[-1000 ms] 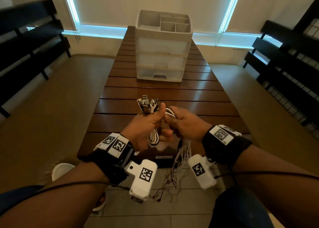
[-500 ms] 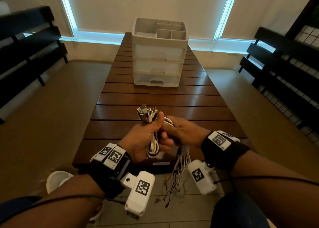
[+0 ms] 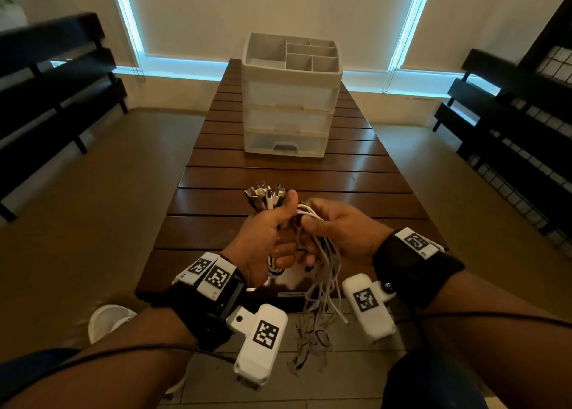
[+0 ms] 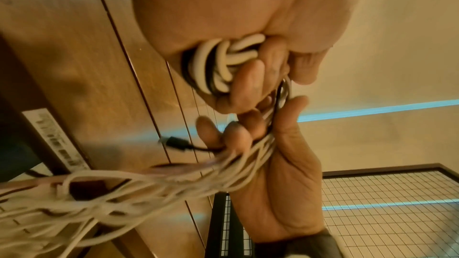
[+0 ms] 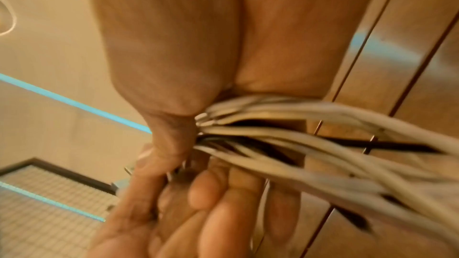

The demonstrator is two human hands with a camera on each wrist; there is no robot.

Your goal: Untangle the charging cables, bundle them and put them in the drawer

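Note:
My left hand (image 3: 272,238) grips a bundle of white and black charging cables (image 3: 322,284) in a fist, with their USB plugs (image 3: 264,195) sticking up above the thumb. In the left wrist view, folded cable loops (image 4: 221,66) show between the curled fingers. Right beside it, my right hand (image 3: 334,232) holds the same cables (image 5: 285,140). Their loose ends (image 3: 312,340) hang below the table's near edge. The white three-drawer unit (image 3: 289,105) stands further back on the table, all drawers closed.
The slatted wooden table (image 3: 309,176) runs away from me to the window wall. Dark benches (image 3: 46,77) line the left side, and a dark bench and grid rack (image 3: 510,123) line the right. A white shoe (image 3: 108,319) is on the tiled floor.
Both hands keep hold of the cables and stay together above the near end of the table. The view has tilted a little, so the drawer unit sits lower in the picture.

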